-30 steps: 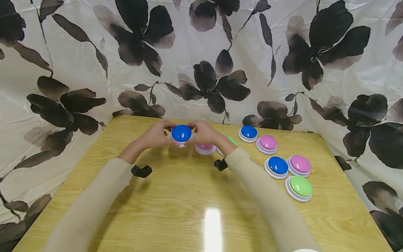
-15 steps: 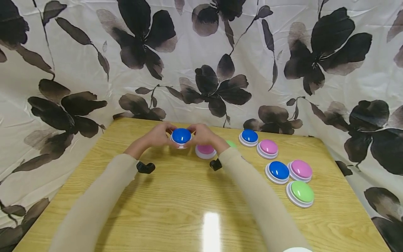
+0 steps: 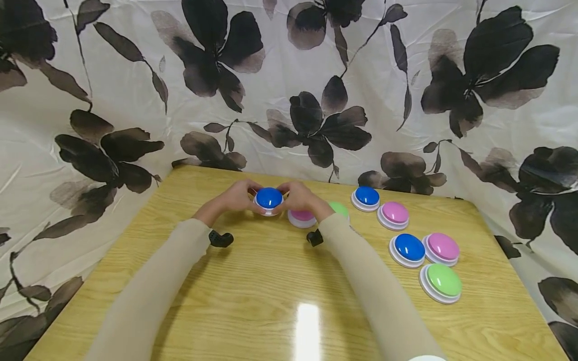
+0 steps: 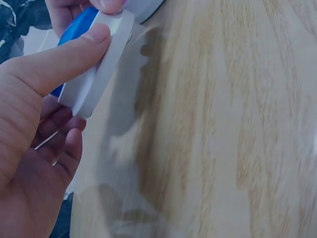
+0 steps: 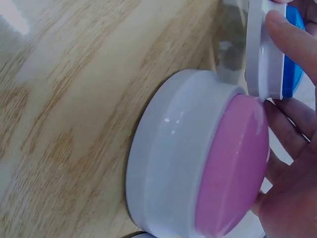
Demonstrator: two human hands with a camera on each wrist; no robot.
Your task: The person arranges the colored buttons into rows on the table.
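Both hands hold a blue push button (image 3: 269,197) with a white round base, near the back of the wooden table. My left hand (image 3: 237,196) grips its left side, with the thumb (image 4: 81,52) on the white base. From the other side my right hand (image 3: 300,195) pinches the base, its thumb (image 5: 292,37) lying along it. In the wrist views the base seems just above the tabletop, over its shadow. A pink button (image 3: 301,218) sits right beside it, partly behind the right hand. Past that wrist a green button (image 3: 339,209) is half hidden.
At the right stand several more buttons: a blue one (image 3: 367,195) and a pink one (image 3: 395,213) at the back, then blue (image 3: 409,247), pink (image 3: 442,246) and green (image 3: 444,280) buttons grouped nearer. A flowered cloth (image 3: 271,65) hangs behind the table (image 3: 266,301).
The held blue button has come down slightly toward the table, with both hands still on it. The head view has shifted a little. The other buttons stay in place.
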